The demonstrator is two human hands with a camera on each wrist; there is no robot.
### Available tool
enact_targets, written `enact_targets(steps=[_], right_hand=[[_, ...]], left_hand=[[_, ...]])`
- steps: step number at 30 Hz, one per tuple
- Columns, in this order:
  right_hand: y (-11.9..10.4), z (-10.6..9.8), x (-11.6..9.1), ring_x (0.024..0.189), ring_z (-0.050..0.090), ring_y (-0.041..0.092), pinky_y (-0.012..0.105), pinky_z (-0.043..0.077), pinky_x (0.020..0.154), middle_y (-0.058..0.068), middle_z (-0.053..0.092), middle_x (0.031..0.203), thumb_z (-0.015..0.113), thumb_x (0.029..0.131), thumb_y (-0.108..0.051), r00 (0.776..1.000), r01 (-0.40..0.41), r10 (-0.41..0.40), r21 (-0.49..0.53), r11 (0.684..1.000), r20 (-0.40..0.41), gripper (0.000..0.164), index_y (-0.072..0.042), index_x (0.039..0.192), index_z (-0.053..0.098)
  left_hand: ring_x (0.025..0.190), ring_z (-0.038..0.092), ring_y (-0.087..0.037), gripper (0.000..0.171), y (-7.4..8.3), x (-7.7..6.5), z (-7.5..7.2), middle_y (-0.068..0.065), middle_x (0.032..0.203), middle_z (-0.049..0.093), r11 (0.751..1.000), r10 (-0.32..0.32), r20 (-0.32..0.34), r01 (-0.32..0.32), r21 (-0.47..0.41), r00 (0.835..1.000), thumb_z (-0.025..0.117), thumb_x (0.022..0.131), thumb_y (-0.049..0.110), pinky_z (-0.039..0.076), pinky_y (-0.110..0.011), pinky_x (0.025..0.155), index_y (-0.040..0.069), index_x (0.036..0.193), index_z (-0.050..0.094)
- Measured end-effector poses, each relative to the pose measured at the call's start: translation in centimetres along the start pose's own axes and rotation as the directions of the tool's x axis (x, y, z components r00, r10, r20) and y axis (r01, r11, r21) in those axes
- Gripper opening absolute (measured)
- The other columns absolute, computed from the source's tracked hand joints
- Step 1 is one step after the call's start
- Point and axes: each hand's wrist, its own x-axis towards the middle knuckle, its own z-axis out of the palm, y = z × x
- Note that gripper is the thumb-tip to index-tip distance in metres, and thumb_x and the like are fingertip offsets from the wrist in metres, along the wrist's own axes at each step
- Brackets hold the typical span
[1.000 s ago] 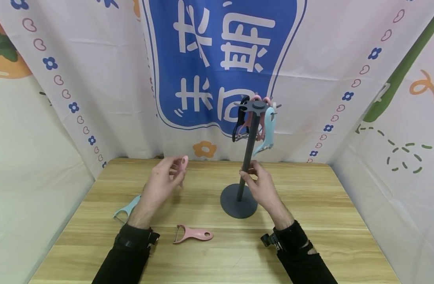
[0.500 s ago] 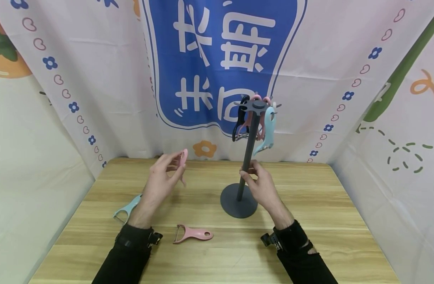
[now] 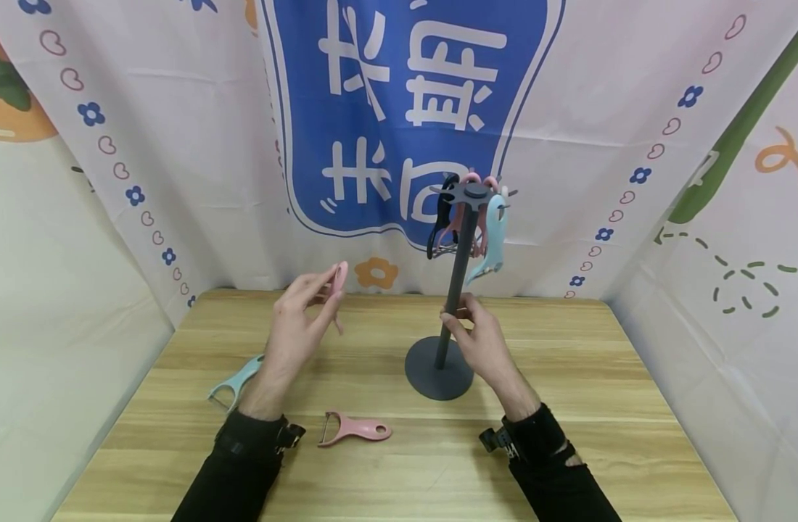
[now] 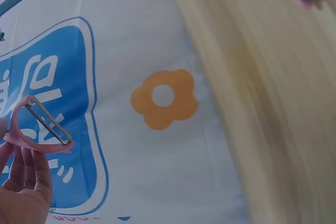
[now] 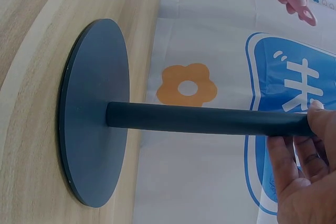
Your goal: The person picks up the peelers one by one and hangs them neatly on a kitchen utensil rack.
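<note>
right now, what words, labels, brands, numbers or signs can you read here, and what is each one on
"未来可期": white, sideways, on the blue panel of the hanging cloth; in the head view, "可" is partly hidden behind the dark stand.
Pale marks on the black strap at the right wrist: too small to read.
Pink peeler in the left hand: no legible text.

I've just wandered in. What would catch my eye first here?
Probably the big blue sign with white characters on the backdrop. Next, the dark stand on the wooden table, peelers hanging at its top, its pole held in the person's right grip. Then the pink peeler in the left grip.
</note>
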Motion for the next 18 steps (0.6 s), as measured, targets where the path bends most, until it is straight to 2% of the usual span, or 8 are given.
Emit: enact_targets(steps=[6, 9, 14, 18], right_hand=[[-0.1, -0.1, 0.0, 0.116, 0.065, 0.025, 0.042, 0.06, 0.09, 0.005, 0.063, 0.118, 0.063, 0.103, -0.032, 1.0, 0.003, -0.003, 0.017, 1.0, 0.0, 0.024, -0.017, 0.121, 0.061], [0.0, -0.1, 0.0, 0.116, 0.065, 0.027, 0.042, 0.06, 0.089, 0.005, 0.064, 0.118, 0.063, 0.103, -0.032, 1.0, 0.002, -0.002, 0.021, 1.0, -0.001, 0.024, -0.016, 0.121, 0.061], [-0.1, 0.0, 0.0, 0.115, 0.065, 0.024, 0.04, 0.06, 0.089, 0.005, 0.064, 0.118, 0.064, 0.103, -0.031, 1.0, -0.001, 0.001, 0.02, 1.0, -0.002, 0.023, -0.017, 0.121, 0.061], [0.0, 0.0, 0.0, 0.114, 0.065, 0.023, 0.04, 0.06, 0.089, 0.004, 0.064, 0.117, 0.063, 0.103, -0.031, 1.0, -0.001, 0.001, 0.011, 1.0, 0.0, 0.022, -0.017, 0.12, 0.061]], left_hand=[[0.102, 0.066, -0.012, 0.048, 1.3, 0.7, 0.3, -0.001, 0.12, 0.065, 0.999, 0.013, -0.023, -0.014, -0.037, 1.0, 0.073, 0.098, 0.022, 0.058, -0.026, 0.088, 0.024, 0.145, 0.062], [0.103, 0.066, -0.012, 0.048, 1.8, 1.0, 0.5, -0.002, 0.121, 0.065, 0.998, 0.011, -0.024, -0.013, -0.065, 1.0, 0.073, 0.097, 0.021, 0.058, -0.028, 0.089, 0.022, 0.144, 0.062], [0.1, 0.068, -0.018, 0.046, 2.9, 1.5, 1.1, -0.008, 0.119, 0.067, 0.992, 0.036, -0.063, -0.044, -0.122, 0.997, 0.075, 0.095, 0.014, 0.06, -0.037, 0.087, 0.012, 0.14, 0.065], [0.099, 0.068, -0.026, 0.043, 5.1, 1.9, 1.1, -0.017, 0.118, 0.067, 0.987, 0.042, -0.099, -0.056, -0.149, 0.994, 0.075, 0.094, 0.007, 0.06, -0.045, 0.085, 0.001, 0.136, 0.066]])
